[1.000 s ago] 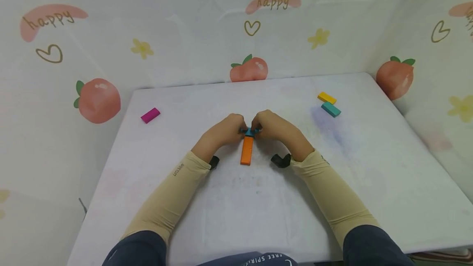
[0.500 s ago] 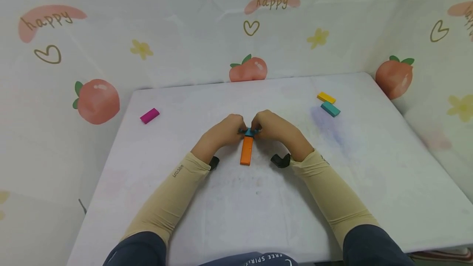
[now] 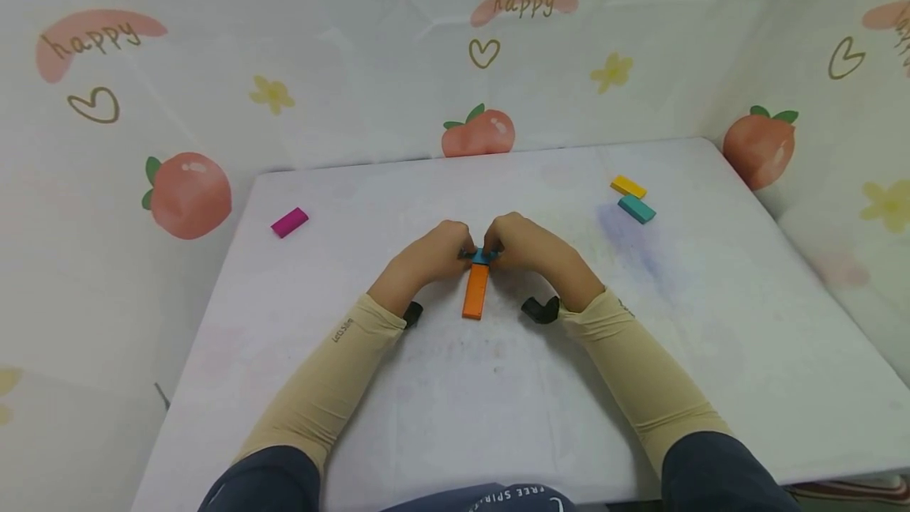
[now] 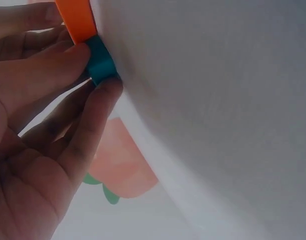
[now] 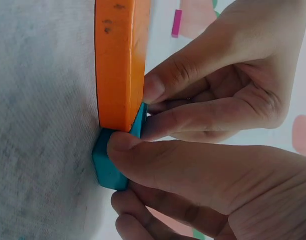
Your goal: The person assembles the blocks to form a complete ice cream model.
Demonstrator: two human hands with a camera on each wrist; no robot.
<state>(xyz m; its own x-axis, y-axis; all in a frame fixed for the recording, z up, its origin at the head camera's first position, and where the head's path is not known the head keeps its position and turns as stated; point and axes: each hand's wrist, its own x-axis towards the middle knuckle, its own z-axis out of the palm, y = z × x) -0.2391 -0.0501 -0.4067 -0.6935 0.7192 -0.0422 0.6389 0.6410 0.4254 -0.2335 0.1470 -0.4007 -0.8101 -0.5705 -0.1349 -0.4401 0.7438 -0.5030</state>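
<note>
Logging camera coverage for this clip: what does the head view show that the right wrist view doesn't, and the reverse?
Head view only: the yellow block, the green block and beige sleeves. Right wrist view only: dark marks on the orange block. Both: the left hand and right hand pinching the blue block, the orange block itself, and a magenta block.

Left hand, right hand, both pinching, close together
</note>
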